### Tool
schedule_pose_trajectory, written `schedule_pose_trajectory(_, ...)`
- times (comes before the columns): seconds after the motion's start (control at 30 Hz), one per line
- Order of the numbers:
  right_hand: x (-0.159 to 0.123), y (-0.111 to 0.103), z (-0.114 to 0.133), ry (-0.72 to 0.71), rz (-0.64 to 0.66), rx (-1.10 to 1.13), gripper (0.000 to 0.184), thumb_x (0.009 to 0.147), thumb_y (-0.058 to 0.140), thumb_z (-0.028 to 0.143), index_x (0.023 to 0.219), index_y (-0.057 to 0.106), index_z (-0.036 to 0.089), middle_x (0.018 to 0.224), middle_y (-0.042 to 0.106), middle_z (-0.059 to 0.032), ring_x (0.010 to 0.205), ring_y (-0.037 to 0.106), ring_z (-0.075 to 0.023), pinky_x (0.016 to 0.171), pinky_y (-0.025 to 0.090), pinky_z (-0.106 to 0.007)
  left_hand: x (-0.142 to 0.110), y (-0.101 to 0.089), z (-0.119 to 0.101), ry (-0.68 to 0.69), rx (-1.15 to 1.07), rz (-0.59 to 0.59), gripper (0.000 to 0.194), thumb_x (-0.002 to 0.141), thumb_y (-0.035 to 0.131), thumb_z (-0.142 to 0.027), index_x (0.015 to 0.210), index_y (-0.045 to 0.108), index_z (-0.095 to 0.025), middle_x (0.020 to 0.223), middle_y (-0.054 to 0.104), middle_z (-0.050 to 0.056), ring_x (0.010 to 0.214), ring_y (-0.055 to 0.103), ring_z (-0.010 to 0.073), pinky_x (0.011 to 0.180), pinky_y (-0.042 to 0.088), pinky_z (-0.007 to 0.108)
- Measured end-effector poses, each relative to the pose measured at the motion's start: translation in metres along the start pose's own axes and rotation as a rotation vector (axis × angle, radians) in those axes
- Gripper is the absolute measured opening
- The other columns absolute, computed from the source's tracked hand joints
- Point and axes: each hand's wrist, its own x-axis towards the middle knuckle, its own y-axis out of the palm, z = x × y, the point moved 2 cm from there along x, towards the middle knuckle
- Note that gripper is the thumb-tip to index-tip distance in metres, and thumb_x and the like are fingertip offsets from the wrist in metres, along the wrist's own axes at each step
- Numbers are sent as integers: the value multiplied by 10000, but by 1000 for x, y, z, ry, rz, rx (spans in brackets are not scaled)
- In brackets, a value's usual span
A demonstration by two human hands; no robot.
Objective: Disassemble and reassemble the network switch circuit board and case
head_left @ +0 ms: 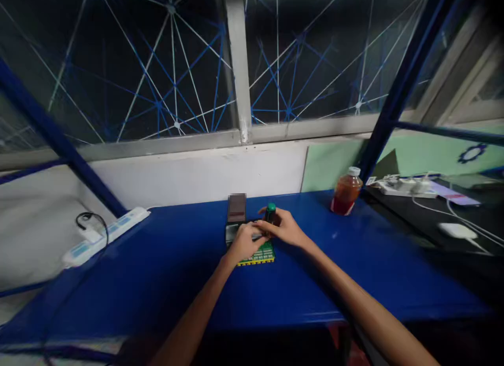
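In the head view, my right hand (289, 229) has its fingers closed around a short, upright black tool with a green top (271, 211); its lower end is hidden. Beside it, my left hand (244, 244) is bent over a green circuit board (258, 254) with a yellow front edge. The left fingertips come together close to the right fingers, and whatever they pinch cannot be made out. Just behind the left hand stands a dark device (231, 232) with a raised flat panel (237, 208). My fingers cover much of the board.
The blue table (177, 266) bears a white power strip (106, 237) with a black cable at left. A bottle of red drink (346, 191) stands at the back right. Farther right, a black surface (425, 219) carries cables, a phone (454, 194) and a white charger (457, 230).
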Motion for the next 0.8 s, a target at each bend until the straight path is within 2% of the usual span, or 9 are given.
schedule_pose_trajectory(0.1,0,3,-5,11,-4,11,364,822,593,467,1009,626,156,664,590,2,574,509,-127,530,386,-240,1,-1,-1,31,-19,29,170,811,589,-125,872,734,-188,913,733,26,877,659,193,812,485,277)
schedule_pose_trajectory(0.2,0,4,-6,26,9,32,350,826,586,455,998,614,152,643,580,5,553,501,-124,522,380,-244,1,-2,0,13,-1,20,155,825,592,-159,855,738,-203,905,733,23,872,658,190,812,486,277)
schedule_pose_trajectory(0.3,-1,4,-2,25,32,45,293,818,597,435,912,606,158,620,558,10,554,498,-123,522,374,-245,1,-3,-1,-10,3,-4,129,829,614,-229,851,741,-212,904,728,26,871,659,192,796,488,272)
schedule_pose_trajectory(0.43,-2,4,0,16,69,66,243,837,568,405,825,584,163,612,556,8,552,501,-121,529,374,-247,1,-5,-6,11,10,2,156,825,592,-192,894,731,-197,943,712,40,888,654,197,800,489,274)
schedule_pose_trajectory(0.57,-2,4,-3,15,75,68,243,846,559,394,865,593,154,617,560,11,548,497,-118,526,374,-244,2,-6,-7,25,11,40,195,827,568,-141,913,731,-207,949,714,35,891,654,192,795,485,272)
schedule_pose_trajectory(0.7,0,2,-4,31,30,39,334,821,593,439,971,631,143,708,609,-18,603,519,-130,557,399,-255,3,-5,-7,21,-21,27,150,852,587,-211,882,734,-202,930,728,34,885,665,190,796,486,270)
schedule_pose_trajectory(0.8,0,0,-1,33,23,18,365,820,591,464,978,653,140,749,635,-38,634,538,-139,584,417,-265,3,-3,-8,20,-53,12,136,846,611,-252,879,728,-194,922,734,32,875,670,189,794,491,269)
